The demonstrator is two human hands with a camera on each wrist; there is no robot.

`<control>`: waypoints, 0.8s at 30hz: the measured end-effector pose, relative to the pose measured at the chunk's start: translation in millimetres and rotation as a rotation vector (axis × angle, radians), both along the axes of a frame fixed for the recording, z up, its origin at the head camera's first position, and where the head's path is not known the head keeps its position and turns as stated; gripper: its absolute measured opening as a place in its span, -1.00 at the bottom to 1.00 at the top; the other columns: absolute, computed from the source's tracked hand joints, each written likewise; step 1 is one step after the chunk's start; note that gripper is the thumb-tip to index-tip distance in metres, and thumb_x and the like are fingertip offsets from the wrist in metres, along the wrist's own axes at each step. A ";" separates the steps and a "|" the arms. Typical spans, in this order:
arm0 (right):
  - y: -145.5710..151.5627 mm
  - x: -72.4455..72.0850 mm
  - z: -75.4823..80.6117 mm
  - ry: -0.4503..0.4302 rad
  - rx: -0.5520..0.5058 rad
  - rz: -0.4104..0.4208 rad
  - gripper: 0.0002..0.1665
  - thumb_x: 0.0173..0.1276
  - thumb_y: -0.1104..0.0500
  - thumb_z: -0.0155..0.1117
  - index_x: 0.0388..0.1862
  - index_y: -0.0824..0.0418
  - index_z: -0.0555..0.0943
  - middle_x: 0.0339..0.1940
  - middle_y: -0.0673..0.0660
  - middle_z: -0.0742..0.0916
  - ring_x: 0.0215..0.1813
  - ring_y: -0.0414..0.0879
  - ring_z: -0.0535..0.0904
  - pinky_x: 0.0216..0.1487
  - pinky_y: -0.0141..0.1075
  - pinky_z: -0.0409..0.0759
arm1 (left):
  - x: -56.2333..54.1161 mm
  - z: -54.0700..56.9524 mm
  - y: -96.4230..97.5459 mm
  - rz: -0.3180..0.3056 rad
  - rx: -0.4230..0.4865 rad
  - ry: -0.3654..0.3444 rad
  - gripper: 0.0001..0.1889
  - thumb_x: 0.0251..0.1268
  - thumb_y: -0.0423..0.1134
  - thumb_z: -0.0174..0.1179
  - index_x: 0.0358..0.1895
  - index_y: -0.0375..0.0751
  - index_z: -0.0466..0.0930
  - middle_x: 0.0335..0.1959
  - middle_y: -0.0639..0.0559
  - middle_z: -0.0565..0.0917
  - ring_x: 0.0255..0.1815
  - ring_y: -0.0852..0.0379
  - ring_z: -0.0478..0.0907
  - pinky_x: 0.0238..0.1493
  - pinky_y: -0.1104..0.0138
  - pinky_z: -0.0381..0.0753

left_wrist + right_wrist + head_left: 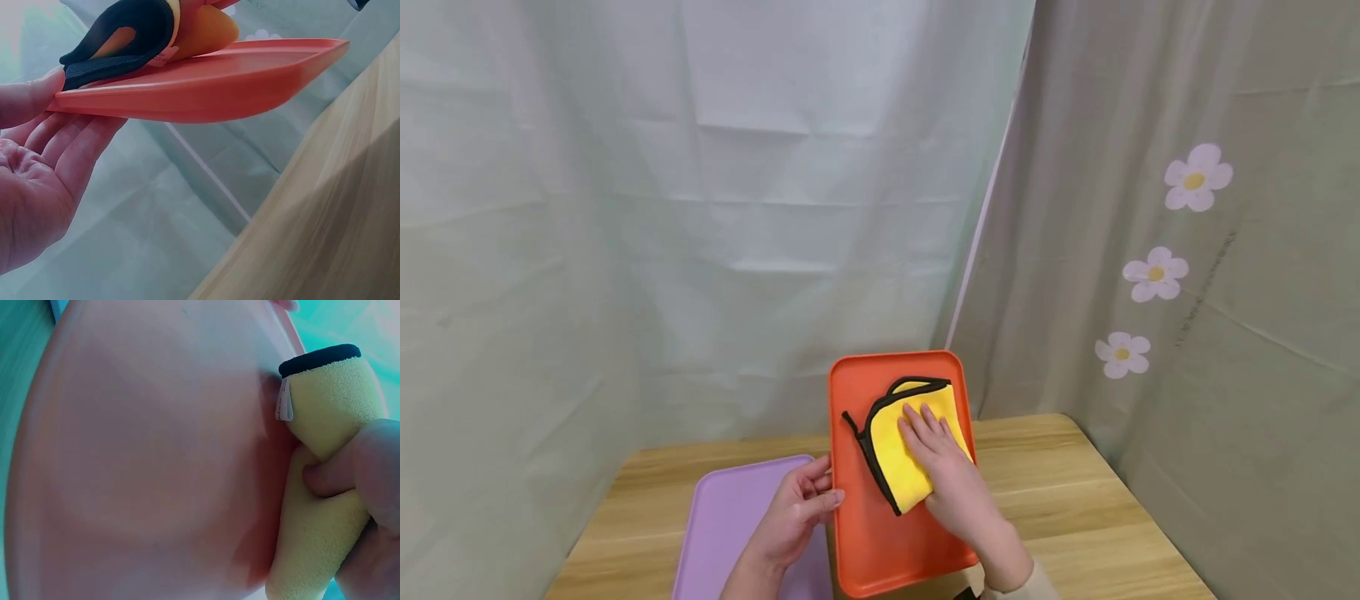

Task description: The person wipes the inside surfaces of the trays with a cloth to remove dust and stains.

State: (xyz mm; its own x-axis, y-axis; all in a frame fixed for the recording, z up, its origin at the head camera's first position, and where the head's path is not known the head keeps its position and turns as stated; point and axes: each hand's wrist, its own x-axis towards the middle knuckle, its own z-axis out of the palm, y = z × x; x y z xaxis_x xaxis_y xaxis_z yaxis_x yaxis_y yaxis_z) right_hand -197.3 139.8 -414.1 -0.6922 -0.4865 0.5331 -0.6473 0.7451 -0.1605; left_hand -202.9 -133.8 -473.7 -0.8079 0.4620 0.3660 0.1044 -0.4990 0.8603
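Note:
My left hand [792,515] holds an orange tray [880,546] by its left edge, thumb over the rim and fingers underneath. In the left wrist view the tray [206,106] is raised above the wooden table. A folded yellow cloth [891,454] with black edging and a small black loop lies against the tray's upper face. My right hand [953,487] presses on this cloth, fingers spread over it. The right wrist view shows the thumb [328,475] dug into a fold of the cloth [337,394], which has a small white label.
A purple tray [730,517] lies on the wooden table [1060,483] at left, partly behind my left forearm. Pale curtains [775,208] hang behind the table and a grey-beige one with white flowers [1198,177] hangs at right.

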 end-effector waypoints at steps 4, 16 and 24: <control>4.7 3.9 1.2 -0.007 -0.035 -0.003 0.25 -0.15 0.78 -0.07 0.65 0.23 0.38 0.73 0.13 0.31 0.74 0.16 0.08 0.65 0.17 0.13 | 7.4 1.3 2.3 0.022 -0.011 -0.010 -0.45 0.49 -0.62 0.07 0.51 -0.55 0.36 0.06 -0.15 0.81 0.00 0.04 0.81 -0.06 0.18 0.80; 11.0 4.5 0.7 -0.037 -0.124 -0.021 0.27 -0.17 0.78 -0.02 0.65 0.19 0.40 0.74 0.08 0.30 0.75 0.18 0.03 0.66 0.25 0.04 | 10.7 12.3 8.1 0.075 -0.044 -0.038 -0.43 0.45 -0.61 0.12 0.51 -0.48 0.40 0.02 -0.11 0.83 -0.08 0.08 0.81 -0.15 0.21 0.81; 12.5 7.5 -3.6 -0.080 -0.119 -0.005 0.28 -0.16 0.78 -0.05 0.67 0.19 0.37 0.75 0.08 0.28 0.75 0.18 0.02 0.66 0.23 0.05 | 15.8 11.0 6.1 0.067 -0.027 -0.046 -0.46 0.45 -0.62 0.11 0.47 -0.37 0.50 0.03 -0.10 0.83 -0.06 0.08 0.81 -0.14 0.22 0.81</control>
